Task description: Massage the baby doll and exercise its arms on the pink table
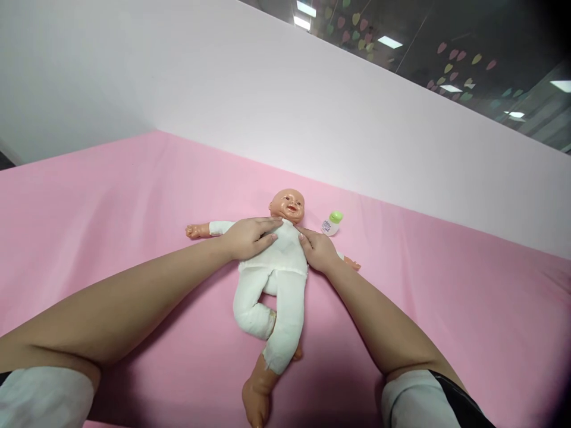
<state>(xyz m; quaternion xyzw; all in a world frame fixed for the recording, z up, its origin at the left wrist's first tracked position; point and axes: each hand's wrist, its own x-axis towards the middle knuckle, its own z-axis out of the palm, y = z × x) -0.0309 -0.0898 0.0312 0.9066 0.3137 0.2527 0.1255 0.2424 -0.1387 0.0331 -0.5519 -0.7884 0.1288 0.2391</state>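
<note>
A baby doll lies face up, with a white cloth body and plastic head, hands and feet. My left hand rests flat on the upper chest and shoulder at the image's left, fingers pointing toward the neck. Across from it, my right hand lies on the other shoulder, its fingers stretched out by the neck. Neither hand grips anything. The doll's legs are bent, one crossing over the other. Just beyond my right hand is a small clear bottle with a green cap.
Pink cloth covers the surface under the doll. A white wall rises along its far side. Above that, dark glass carries heart-shaped stickers and shows ceiling lights.
</note>
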